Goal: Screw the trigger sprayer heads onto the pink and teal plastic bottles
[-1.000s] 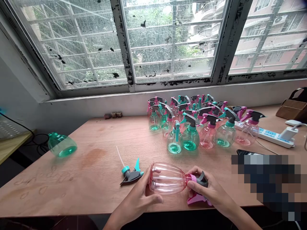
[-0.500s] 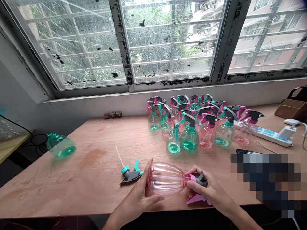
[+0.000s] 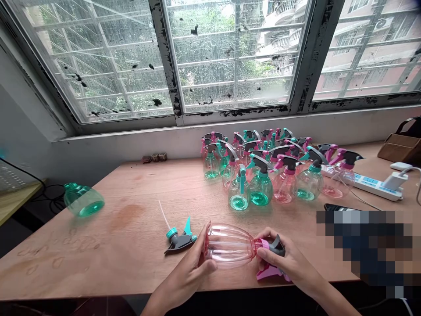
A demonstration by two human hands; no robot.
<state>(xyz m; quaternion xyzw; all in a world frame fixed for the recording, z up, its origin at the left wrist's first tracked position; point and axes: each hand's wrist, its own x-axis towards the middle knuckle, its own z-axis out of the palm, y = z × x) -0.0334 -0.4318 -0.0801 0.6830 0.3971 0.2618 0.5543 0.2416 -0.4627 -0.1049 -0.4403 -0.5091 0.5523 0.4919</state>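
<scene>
A clear pink spray bottle (image 3: 230, 245) lies sideways between my hands, just above the table's front part. My left hand (image 3: 190, 263) is wrapped round its base end, thumb at the lower side. With thumb and fingers, my right hand (image 3: 279, 254) grips the pink collar of the spray head (image 3: 272, 248) at the bottle's neck; the pink trigger points down towards the table edge. Left of the bottle, close to my left fingers, a loose grey and teal spray head (image 3: 179, 241) rests on the wood with its thin tube pointing up.
Several pink and green spray bottles (image 3: 261, 188) stand grouped at the back. A green bottle without a head (image 3: 83, 201) lies at the left edge of the wooden table (image 3: 131, 259). To the right are a power strip (image 3: 375, 186), a brown bag (image 3: 401, 145) and a blurred-out patch.
My left thumb has drawn in against the bottle's base, and my left fingers have closed further round it. My right hand keeps its hold on the collar.
</scene>
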